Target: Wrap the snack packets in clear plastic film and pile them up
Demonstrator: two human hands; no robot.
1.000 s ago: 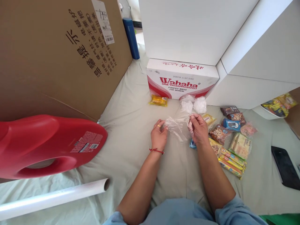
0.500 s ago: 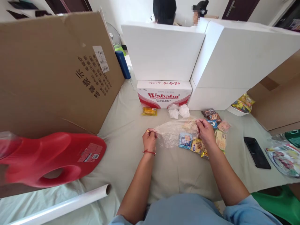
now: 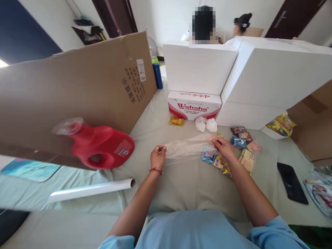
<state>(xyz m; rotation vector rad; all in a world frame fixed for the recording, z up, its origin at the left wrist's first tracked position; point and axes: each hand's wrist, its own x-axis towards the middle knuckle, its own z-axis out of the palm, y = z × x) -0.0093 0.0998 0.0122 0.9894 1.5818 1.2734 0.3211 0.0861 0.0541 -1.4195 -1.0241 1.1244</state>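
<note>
A clear plastic bag (image 3: 186,147) is stretched sideways between my two hands above the cloth-covered table. Its left end is pinched in my left hand (image 3: 158,155), fingers closed. At the other end, the fingertips of my right hand (image 3: 223,147) are closed on the plastic. Just under and beside my right hand lie a blue snack packet (image 3: 209,155) and a yellow snack packet (image 3: 219,161). Beyond that hand are another blue packet (image 3: 238,142), dark brown packets (image 3: 241,132) and a pale yellow packet (image 3: 247,159).
Two white crumpled bundles (image 3: 206,125) and an orange-yellow packet (image 3: 176,121) lie before the Wahaha box (image 3: 194,107). A red jug (image 3: 103,147) and white roll (image 3: 93,190) are left; a black phone (image 3: 292,183) and snack bowl (image 3: 276,133) right. People sit behind white panels.
The camera view has shifted. My hands have drawn farther apart, and the plastic bag is pulled into a longer, narrower strip, uncovering more of the snack packets.
</note>
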